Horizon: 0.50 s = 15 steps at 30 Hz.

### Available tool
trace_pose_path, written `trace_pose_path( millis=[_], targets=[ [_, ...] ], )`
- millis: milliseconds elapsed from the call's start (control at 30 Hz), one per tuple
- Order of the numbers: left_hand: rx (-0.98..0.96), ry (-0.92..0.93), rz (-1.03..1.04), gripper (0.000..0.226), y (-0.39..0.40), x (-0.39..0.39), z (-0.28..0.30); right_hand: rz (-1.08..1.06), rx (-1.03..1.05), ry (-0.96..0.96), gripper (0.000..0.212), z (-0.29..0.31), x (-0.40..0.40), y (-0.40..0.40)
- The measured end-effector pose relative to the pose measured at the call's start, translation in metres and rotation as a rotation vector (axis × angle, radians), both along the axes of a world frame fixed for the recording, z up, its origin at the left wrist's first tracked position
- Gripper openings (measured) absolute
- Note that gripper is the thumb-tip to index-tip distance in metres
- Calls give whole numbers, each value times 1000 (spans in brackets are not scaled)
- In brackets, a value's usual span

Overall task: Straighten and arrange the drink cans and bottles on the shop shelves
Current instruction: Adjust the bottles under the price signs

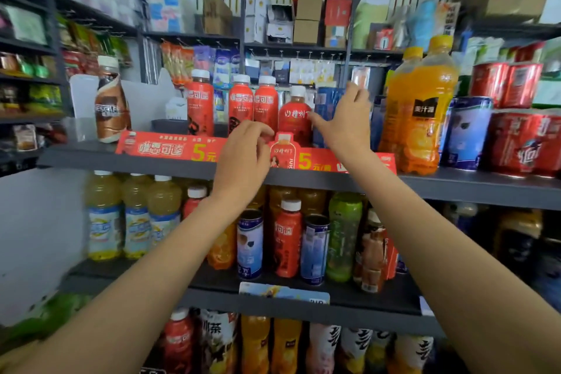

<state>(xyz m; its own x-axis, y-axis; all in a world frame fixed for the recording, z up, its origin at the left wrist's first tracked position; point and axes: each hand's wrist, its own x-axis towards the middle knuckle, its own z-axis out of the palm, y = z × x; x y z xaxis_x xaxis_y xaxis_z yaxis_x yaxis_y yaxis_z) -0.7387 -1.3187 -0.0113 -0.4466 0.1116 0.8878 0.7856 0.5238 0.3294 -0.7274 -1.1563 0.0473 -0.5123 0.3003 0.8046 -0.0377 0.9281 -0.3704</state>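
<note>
Both my hands reach the top shelf (182,162): right hand (349,121) fingers spread against the blue can (326,114), left hand (243,155) loosely curled, empty. Next, I'd nudge the short red bottle (294,120) into line.

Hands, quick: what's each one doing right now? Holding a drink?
Left hand: open, fingers curled, holding nothing, in front of the red bottles.
Right hand: open, resting against the blue can; not clearly gripping it.
</note>
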Motion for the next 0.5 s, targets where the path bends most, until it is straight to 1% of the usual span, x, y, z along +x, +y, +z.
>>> trace_pose_path(
  millis=[33,67,100,133,167,233,300,333,367,400,500],
  targets=[
    [-4,62,-3,21,-6,2,-13,18,105,183,61,-5,8,-11],
    [-28,105,-14,21,-12,3,-28,82,179,352,45,-10,16,-24],
    [-65,138,-26,21,-19,3,-44,183,224,467,32,-18,24,-38],
    [-110,159,-36,21,-25,2,-60,293,265,517,24,-30,29,-53],
    [-157,170,-35,19,-32,0,-75,386,316,511,20,-47,34,-67],
    [-244,150,-8,17,-49,-7,-105,505,475,391,19,-89,38,-90],
    [-322,65,50,27,-71,-15,-130,534,641,164,24,-137,30,-106],
    [-356,18,88,31,-82,-19,-139,513,673,35,30,-157,23,-113],
    [-380,-25,129,35,-94,-23,-144,476,649,-73,38,-173,13,-119],
    [-392,-69,169,37,-105,-27,-146,446,576,-160,46,-182,2,-125],
    [-362,-172,258,41,-131,-37,-144,413,327,-310,63,-182,-24,-153]
  ],
)
